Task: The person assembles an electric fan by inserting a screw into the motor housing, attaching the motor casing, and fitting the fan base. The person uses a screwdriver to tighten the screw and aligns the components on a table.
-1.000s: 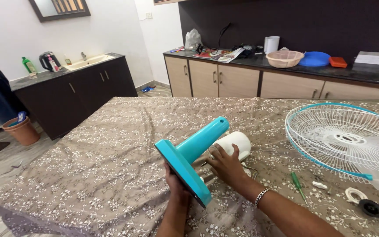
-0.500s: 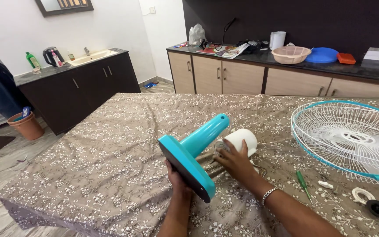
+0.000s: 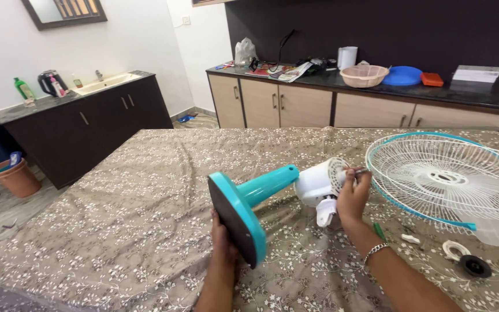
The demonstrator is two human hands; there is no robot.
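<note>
A teal fan stand (image 3: 244, 202) lies tilted on the patterned tablecloth, its flat base turned toward me. My left hand (image 3: 222, 242) grips the underside of that base. A white fan motor housing (image 3: 319, 183) sits at the far end of the teal column. My right hand (image 3: 353, 195) holds the front of the motor, fingers pinched near its thin metal shaft. A white wire fan guard with a teal rim (image 3: 446, 179) lies flat to the right, a translucent blade resting in it.
A green screwdriver (image 3: 379, 231), a small white piece (image 3: 409, 238), a white ring (image 3: 451, 249) and a black cap (image 3: 473, 266) lie at the right. Behind the table a dark counter (image 3: 492, 95) carries bowls and clutter. A sink cabinet (image 3: 82, 121) stands left.
My right hand lifted the white motor off the table and moved right to its front. The motor now stands at the end of the teal column. The left hand keeps the base.
</note>
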